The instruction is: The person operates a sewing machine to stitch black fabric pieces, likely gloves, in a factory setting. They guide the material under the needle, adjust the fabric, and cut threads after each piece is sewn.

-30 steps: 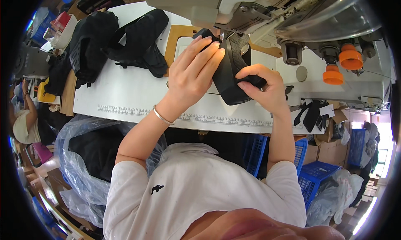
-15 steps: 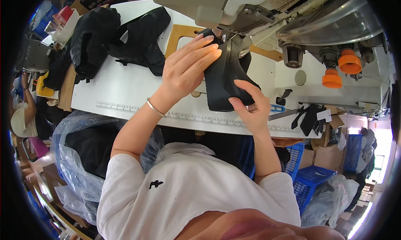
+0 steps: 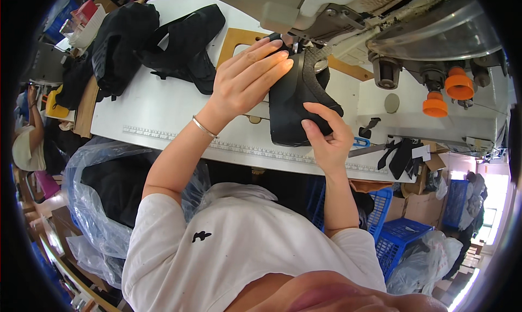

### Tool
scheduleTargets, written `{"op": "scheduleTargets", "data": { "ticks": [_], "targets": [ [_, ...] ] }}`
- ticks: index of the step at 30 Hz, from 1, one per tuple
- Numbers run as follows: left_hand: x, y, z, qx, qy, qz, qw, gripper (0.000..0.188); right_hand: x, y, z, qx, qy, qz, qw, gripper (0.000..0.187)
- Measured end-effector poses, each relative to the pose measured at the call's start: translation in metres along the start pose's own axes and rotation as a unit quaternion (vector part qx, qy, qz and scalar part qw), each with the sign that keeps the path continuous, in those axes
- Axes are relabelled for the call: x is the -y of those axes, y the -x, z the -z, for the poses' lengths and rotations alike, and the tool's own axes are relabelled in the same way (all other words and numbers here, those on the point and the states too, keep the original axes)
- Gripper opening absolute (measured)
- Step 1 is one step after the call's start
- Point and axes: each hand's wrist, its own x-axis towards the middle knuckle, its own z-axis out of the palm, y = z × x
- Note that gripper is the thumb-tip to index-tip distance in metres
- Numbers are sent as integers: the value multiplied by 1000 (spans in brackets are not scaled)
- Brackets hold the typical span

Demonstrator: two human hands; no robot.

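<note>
A black padded fabric piece with a curved edge lies on the white table, its far end under the head of a sewing machine. My left hand rests with straight fingers on its far left part, the fingertips close to the presser foot. Thumb and forefinger of my right hand pinch the curved right edge. A grey textured strip shows along that edge. The stitching spot itself is partly hidden by the machine and my fingers.
Several black sewn pieces are heaped at the table's far left. A ruler strip runs along the front edge. Orange knobs hang at the right. Below stand blue crates and a clear plastic bag with black cloth.
The view has shifted slightly. Both hands keep about the same hold, and the black fabric piece has turned a little beneath the machine head.
</note>
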Motion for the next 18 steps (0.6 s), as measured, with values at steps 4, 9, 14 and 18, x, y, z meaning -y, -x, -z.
{"op": "scheduleTargets", "data": {
  "ticks": [4,9,14,18],
  "targets": [
    [5,1,-3,-2,-9,-11,1000,26,1,-3,-1,0,5,11,1000,28],
    [4,-2,7,40,32,5,999,26,5,-6,1,-6,11,-12,1000,26],
    [7,-1,11,38,42,-22,998,23,3,-7,1,-4,8,1,1000,23],
    [7,-4,10,42,32,-21,998,23,5,-10,0,-3,8,-13,1000,20]
  ]
}}
